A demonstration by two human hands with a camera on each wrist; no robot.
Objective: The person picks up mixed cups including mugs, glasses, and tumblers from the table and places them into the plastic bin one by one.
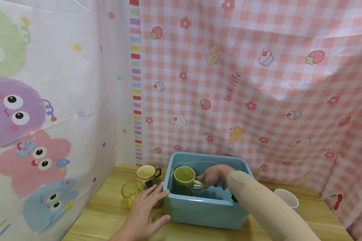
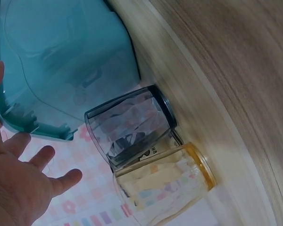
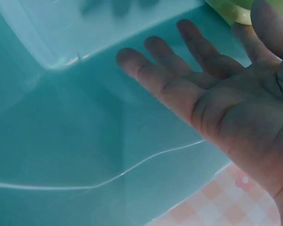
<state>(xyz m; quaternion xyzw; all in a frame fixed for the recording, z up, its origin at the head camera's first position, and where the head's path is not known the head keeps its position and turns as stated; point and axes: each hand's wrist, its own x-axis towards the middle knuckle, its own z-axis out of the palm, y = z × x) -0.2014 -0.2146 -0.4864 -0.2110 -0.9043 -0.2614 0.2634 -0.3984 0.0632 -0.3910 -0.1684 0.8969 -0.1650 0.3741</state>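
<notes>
A green mug [image 1: 184, 177] stands upright inside the left part of a light blue bin [image 1: 209, 212], its handle facing right. My right hand [image 1: 216, 175] reaches into the bin, thumb and index finger at that handle and the other fingers spread. The right wrist view shows my hand [image 3: 217, 89] beside a green edge of the mug [image 3: 226, 9]. My left hand [image 1: 146, 209] is open at the bin's left side, fingertips by the rim. Near it stand a yellow glass [image 1: 128, 197] and a dark clear glass [image 2: 132, 125], partly covered by the hand in the head view.
Behind the glasses stands a clear brown-rimmed cup [image 1: 146, 172] with a dark handle. A dark glass rim [image 1: 182, 191] shows low in the bin, in front of the mug. Right of the bin is a white cup [image 1: 286, 198]. A checked curtain [image 1: 229, 117] hangs behind the wooden table [image 1: 90, 224].
</notes>
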